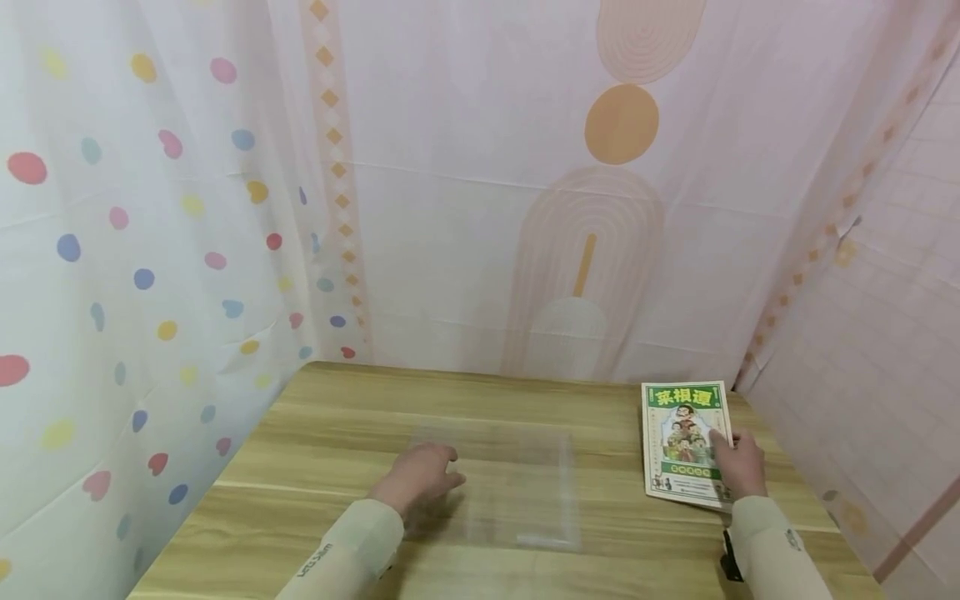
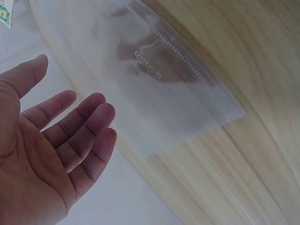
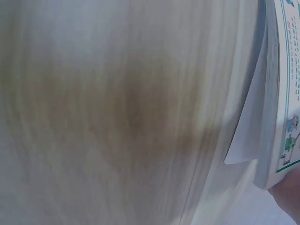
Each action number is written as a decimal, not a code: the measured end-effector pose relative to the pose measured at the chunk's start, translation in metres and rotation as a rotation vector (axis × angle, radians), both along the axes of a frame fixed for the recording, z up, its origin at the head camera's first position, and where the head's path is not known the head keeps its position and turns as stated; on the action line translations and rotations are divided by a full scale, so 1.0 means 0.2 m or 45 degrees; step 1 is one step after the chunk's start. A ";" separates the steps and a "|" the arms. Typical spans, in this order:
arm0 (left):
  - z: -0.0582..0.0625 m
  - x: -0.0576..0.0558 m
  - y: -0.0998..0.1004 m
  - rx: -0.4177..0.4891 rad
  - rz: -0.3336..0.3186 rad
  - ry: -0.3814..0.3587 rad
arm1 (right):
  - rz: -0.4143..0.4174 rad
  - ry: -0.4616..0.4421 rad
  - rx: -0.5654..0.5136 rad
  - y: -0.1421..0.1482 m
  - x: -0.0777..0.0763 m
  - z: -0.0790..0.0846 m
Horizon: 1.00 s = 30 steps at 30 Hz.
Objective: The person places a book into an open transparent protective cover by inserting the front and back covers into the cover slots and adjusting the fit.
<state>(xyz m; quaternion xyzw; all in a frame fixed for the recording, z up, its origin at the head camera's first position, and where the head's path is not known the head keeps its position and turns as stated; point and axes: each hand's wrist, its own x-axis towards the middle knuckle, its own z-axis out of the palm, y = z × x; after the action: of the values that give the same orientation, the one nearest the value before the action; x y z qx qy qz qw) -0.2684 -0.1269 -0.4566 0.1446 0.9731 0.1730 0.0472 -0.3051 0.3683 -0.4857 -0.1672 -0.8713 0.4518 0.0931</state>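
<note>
A clear plastic sheet (image 1: 517, 492) lies flat on the wooden table. In the left wrist view, a serrated strip and pale lettering show along one edge of the plastic (image 2: 173, 105). Over its left side hovers my left hand (image 1: 423, 477), fingers loosely bent and palm bare. At the table's right, my right hand (image 1: 741, 465) grips a book (image 1: 678, 433) by its right edge, thumb on the front cover. Green bands and cartoon figures decorate that cover. In the right wrist view the book's page edges (image 3: 272, 93) appear, with a loose white flap beneath; most of the hand is out of frame.
The wooden table (image 1: 337, 417) meets a patterned curtain (image 1: 450, 250) at the back. Dotted fabric (image 1: 150, 333) hangs along the left, and another pale curtain (image 1: 885, 375) borders the right side.
</note>
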 end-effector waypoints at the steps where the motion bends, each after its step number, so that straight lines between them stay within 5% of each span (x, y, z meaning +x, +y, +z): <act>1: 0.00 0.00 0.00 0.001 0.003 -0.003 | -0.003 0.008 -0.007 -0.01 0.00 0.00; 17: 0.00 -0.01 0.00 -0.009 0.004 -0.009 | -0.021 0.072 -0.038 -0.11 -0.01 0.07; 30: 0.02 0.00 -0.01 -0.021 -0.005 -0.015 | 0.101 0.032 -0.096 -0.20 -0.01 0.19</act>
<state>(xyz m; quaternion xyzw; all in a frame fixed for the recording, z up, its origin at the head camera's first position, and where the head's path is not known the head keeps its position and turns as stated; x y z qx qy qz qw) -0.2686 -0.1291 -0.4518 0.1451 0.9739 0.1656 0.0544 -0.3081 0.3284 -0.4485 -0.1301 -0.8585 0.4896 0.0798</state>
